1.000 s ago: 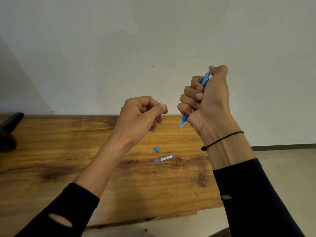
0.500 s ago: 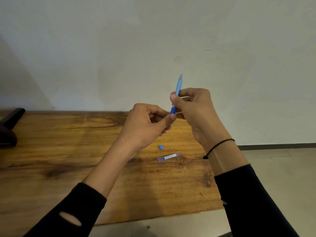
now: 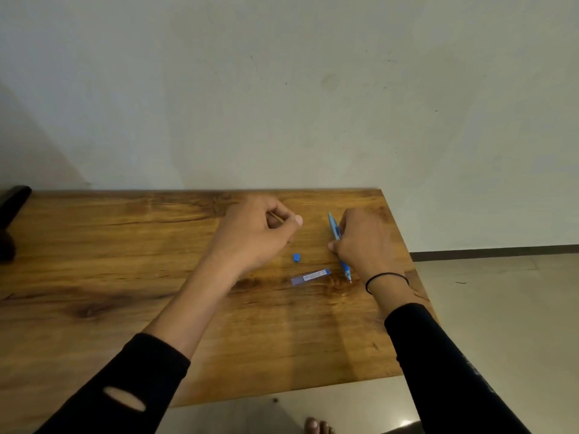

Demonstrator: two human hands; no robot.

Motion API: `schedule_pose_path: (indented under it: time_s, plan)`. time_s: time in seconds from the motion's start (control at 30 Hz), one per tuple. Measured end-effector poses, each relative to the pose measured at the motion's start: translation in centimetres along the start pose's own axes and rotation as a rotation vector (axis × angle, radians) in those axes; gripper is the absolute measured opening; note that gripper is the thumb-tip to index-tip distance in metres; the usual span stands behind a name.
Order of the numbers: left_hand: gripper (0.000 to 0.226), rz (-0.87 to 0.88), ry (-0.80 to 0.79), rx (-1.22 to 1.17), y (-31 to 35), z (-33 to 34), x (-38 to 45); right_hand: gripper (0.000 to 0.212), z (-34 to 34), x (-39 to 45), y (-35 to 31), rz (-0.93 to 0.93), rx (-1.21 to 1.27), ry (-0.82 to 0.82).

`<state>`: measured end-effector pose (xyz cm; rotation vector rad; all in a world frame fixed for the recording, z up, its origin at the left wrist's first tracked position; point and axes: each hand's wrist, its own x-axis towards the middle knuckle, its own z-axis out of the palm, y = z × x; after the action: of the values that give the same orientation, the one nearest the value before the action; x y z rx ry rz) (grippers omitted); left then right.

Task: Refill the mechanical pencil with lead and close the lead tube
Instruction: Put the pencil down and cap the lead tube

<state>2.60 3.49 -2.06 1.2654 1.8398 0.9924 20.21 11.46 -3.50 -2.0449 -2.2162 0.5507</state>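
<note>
My right grip held the mechanical pencil low on the bench, my left grip curled, contents unclear, while the lead tube and its cap lay apart, unclosed.

A single head-worn wide-angle view looked forward and down from above the brown wooden surface, close enough that both black-sleeved forearms ran in from the bottom edge. It faced a pale plaster wall filling the upper half, with grey tiled floor at right.
</note>
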Motion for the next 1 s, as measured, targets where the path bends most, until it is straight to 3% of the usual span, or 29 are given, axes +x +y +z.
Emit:
schedule_pose_path:
  time_s: [0.2,0.37,0.57,0.7,0.83,1.0]
  plan:
    - [0.011,0.096,-0.044,0.346,-0.4,2.1,-0.9,0.032,0.7,0.3,0.3,0.005,0.026,0.009]
    - [0.029,0.205,-0.111,0.641,-0.4,5.2,-1.8,0.044,0.3,0.1,0.5,-0.022,0.035,0.000]
    - [0.019,0.313,-0.056,0.861,-0.6,7.5,-3.1,0.021,-1.3,-0.2,0.5,-0.115,0.147,0.177]
    - [0.009,0.328,-0.021,0.851,-1.0,7.6,-3.0,0.008,-1.5,-0.3,-0.2,-0.174,0.226,0.202]
    - [0.008,0.237,-0.050,0.744,-1.1,6.3,-2.4,0.007,-1.5,-0.1,-0.3,-0.229,0.264,0.197]
    - [0.019,-0.055,0.010,0.232,-1.5,1.1,-0.1,0.006,-1.3,0.2,0.0,-0.391,0.210,0.014]
